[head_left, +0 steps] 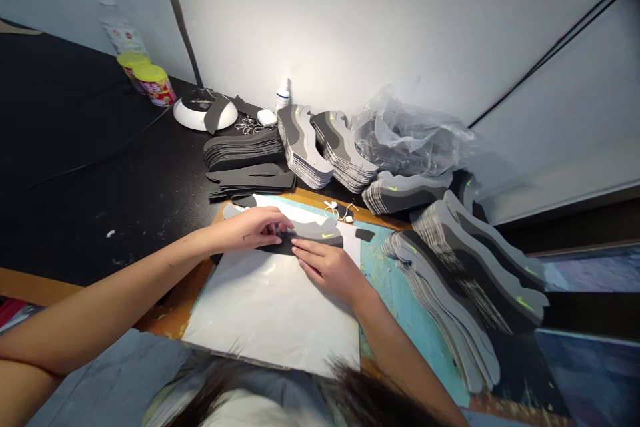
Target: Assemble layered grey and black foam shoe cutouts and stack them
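A shoe upper piece (315, 230), light grey with a dark lower band and a small yellow-green swoosh, lies flat on a white sheet (270, 300). My left hand (255, 227) is at its middle, fingers curled in and thumb tucked near them, gripping at the dark band; the exact contact is partly hidden. On the same band, to the right, my right hand (325, 263) rests palm down with its fingers stretched out flat. A small dark scrap (365, 235) lies just right of the piece.
Stacks of similar grey upper pieces stand behind (303, 147) and at right (450, 307). Dark cut pieces (250, 179) are piled at back left. Farther back are a plastic bag (410, 133), white bottle (283, 95), lamp base (187, 113) and yellow-lidded tubs (156, 85). Earphones (333, 207) lie nearby.
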`<state>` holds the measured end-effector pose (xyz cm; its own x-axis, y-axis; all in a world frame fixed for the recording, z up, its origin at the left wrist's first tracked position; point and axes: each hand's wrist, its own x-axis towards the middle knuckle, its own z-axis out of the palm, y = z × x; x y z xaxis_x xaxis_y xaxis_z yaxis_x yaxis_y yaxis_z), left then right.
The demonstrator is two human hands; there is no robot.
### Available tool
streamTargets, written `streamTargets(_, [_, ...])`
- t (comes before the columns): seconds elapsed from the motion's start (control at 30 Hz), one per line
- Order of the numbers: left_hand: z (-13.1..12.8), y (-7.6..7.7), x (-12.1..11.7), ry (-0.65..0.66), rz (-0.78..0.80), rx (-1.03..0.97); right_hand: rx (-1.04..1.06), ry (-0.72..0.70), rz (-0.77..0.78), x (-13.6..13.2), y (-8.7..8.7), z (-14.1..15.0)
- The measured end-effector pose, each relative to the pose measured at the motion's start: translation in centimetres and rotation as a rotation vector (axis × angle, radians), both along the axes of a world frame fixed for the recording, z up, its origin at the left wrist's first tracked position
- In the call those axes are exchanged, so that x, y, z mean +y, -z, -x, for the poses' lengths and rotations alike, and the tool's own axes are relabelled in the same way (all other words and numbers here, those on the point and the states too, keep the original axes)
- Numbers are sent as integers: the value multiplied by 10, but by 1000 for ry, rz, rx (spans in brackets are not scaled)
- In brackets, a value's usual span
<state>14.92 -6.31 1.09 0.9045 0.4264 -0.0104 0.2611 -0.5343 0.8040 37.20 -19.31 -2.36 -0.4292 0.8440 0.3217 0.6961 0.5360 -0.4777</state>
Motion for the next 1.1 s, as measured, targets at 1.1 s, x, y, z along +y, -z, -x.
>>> streamTargets(1.1, [1, 13, 11, 131, -246, 18, -317, -94, 54, -6, 0, 13])
